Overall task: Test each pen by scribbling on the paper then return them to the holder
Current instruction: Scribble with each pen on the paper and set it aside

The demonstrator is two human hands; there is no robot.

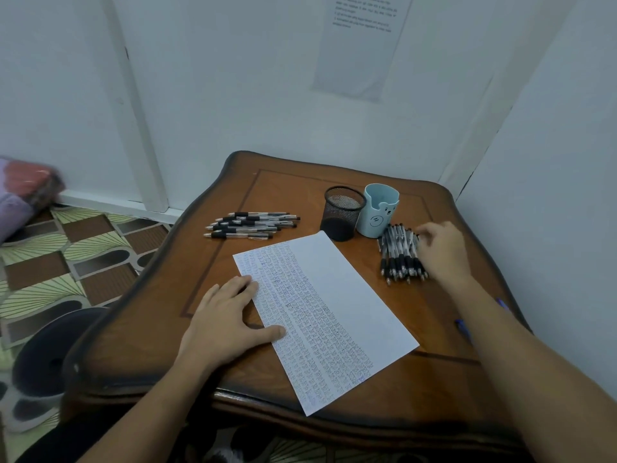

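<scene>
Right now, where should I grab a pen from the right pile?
Probably the rightmost pen in the right pile, by its clear barrel, from the right: the pens lie packed side by side, and the right hand is at that edge.

Table (pixel 160 312) bare leftward; holders (pixel 342 212) (two) crowd right pens (pixel 400 252).

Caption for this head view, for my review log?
Left hand flat on the scribble-covered white paper sheet; right hand at the pile of black-grip clear pens beside the pale blue bear-face holder.
</scene>
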